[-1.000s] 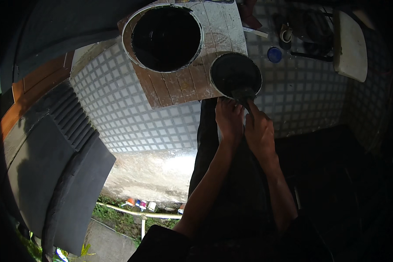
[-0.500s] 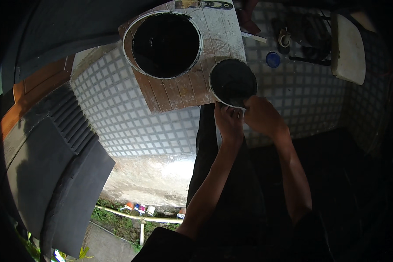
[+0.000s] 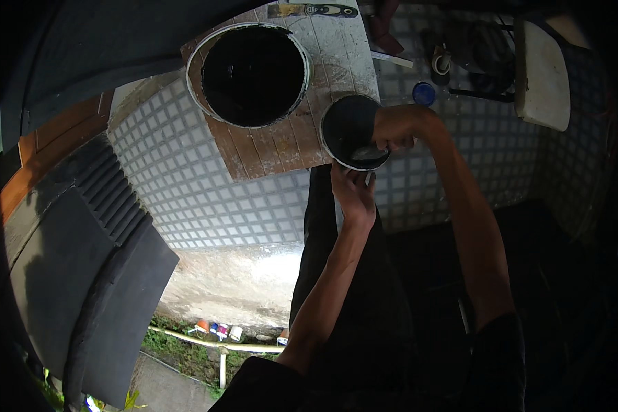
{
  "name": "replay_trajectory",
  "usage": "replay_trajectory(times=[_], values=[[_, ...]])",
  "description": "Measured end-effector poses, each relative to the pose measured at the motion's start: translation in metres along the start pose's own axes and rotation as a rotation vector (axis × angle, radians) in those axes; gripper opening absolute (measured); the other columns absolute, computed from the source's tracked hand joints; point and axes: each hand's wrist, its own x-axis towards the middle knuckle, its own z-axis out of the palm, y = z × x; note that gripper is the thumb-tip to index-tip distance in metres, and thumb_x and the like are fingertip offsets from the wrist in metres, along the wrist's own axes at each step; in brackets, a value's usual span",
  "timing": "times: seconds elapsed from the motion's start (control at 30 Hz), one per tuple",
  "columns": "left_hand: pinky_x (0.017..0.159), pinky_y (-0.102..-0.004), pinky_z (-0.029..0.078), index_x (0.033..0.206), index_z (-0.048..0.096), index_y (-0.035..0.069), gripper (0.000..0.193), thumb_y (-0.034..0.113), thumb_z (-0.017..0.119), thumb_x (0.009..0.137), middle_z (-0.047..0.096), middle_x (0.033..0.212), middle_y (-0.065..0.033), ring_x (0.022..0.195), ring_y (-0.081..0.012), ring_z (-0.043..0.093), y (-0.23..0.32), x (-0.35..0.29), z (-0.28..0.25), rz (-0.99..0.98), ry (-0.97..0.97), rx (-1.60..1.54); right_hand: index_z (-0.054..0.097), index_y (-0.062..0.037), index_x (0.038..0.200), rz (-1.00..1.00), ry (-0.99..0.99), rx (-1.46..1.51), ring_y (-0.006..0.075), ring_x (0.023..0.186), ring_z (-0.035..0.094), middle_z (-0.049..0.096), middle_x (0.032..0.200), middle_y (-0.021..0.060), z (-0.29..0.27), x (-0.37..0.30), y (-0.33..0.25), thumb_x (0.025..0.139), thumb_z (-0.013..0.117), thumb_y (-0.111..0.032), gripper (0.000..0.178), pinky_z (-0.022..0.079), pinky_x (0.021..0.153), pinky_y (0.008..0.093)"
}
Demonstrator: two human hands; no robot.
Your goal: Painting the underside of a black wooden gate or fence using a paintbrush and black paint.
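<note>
In the head view, the small round paint tub (image 3: 359, 168) lies straight ahead of the left hand (image 3: 353, 196) and to the left of the right hand (image 3: 395, 127), at the near right corner of a paint-spattered wooden board (image 3: 261, 152). Its mouth is round and shows no long axis; inside it is dark.

The left hand is palm up, its fingers partly curled against the tub's near side, just under the rim; whether they also bear its weight I cannot tell. The right hand is the nearer to the tub's mouth: it bends over the right rim, fingers closed on a flat-bladed tool (image 3: 369, 152) whose visible part runs roughly crosswise, left to right, close inside the near rim. Most of its handle is hidden in the grip.

The larger paint bucket (image 3: 308, 72) stands farther off and to the left on the same board, apart from both hands. Beyond it, a putty knife (image 3: 329, 10) lies crosswise near the far edge.
</note>
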Motion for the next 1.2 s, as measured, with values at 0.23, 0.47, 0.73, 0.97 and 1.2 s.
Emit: replay_trajectory(times=[0.23,0.47,0.73,0.97,1.2], values=[[0.109,-0.0450,0.031,0.135,0.041,0.005,0.060,0.052,0.042,0.098,0.048,0.129,-0.0135,0.124,-0.0273,0.045,0.002,0.002,-0.002,-0.045,-0.018,-0.036,0.046,-0.0102,0.063,0.143,-0.327,0.157,0.0035,0.040,0.022,0.037,0.054,-0.0049,-0.033,0.030,-0.009,0.084,0.061,-0.012,0.025,0.012,0.036,0.0220],[0.109,-0.0454,0.032,0.134,0.044,0.007,0.055,0.049,0.042,0.099,0.048,0.126,-0.0132,0.123,-0.0271,0.045,0.006,0.000,-0.002,0.016,-0.023,0.014,0.040,-0.0144,0.063,0.203,-0.382,0.129,0.0032,0.040,0.017,0.037,0.055,-0.0057,-0.042,0.039,-0.011,0.091,0.055,-0.018,0.033,0.014,0.036,0.0202],[0.110,-0.0457,0.030,0.129,0.046,0.000,0.064,0.055,0.044,0.095,0.051,0.129,-0.0130,0.124,-0.0277,0.046,0.014,0.011,-0.020,-0.048,-0.074,0.003,0.044,-0.0130,0.061,0.184,-0.335,0.149,0.0025,0.039,0.018,0.038,0.054,-0.0055,-0.035,0.022,-0.004,0.091,0.056,-0.021,0.033,0.014,0.036,0.0214],[0.113,-0.0458,0.025,0.128,0.046,0.000,0.066,0.057,0.044,0.094,0.051,0.128,-0.0122,0.126,-0.0267,0.044,0.017,0.021,-0.026,-0.053,-0.042,0.006,0.070,-0.0046,0.096,-0.229,0.108,0.026,0.0055,0.039,0.035,0.047,0.055,-0.0032,-0.001,-0.025,0.038,0.084,0.060,-0.019,0.021,0.026,0.037,0.0235],[0.116,-0.0472,0.019,0.135,0.043,-0.001,0.074,0.061,0.040,0.094,0.050,0.130,-0.0132,0.129,-0.0282,0.042,0.030,0.041,-0.050,-0.098,-0.026,0.074,0.061,-0.0023,0.122,-0.566,0.263,0.713,0.0056,0.043,0.034,0.052,0.065,-0.0005,0.050,-0.067,0.086,0.095,0.053,-0.022,0.034,0.024,0.038,0.0244]])
